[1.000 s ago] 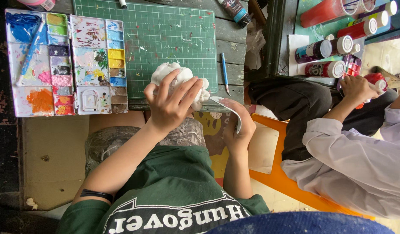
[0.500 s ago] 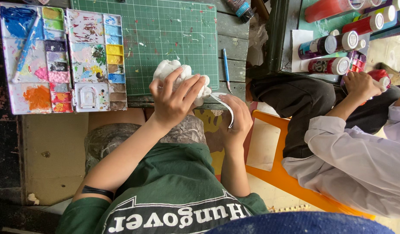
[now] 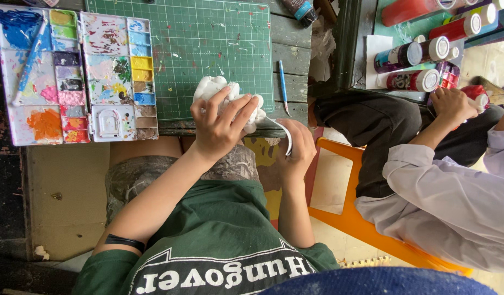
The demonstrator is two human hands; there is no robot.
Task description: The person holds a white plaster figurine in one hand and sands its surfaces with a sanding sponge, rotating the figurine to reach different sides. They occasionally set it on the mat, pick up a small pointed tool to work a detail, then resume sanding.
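Gripping hand: you are clenching your left hand over a white figurine, its fingers spread across the top.
Figurine: it is resting at the near edge of the green cutting mat, on the worn wooden counter.
Right hand: your right hand is curling around a thin white curved piece that is joining the figurine; the fingers are closed on it.
Left of mat: a paint palette is lying with a blue-handled brush across it.
Right of mat: a small blue brush is lying on the counter.
Neighbour: another person's hand is reaching beside paint bottles.
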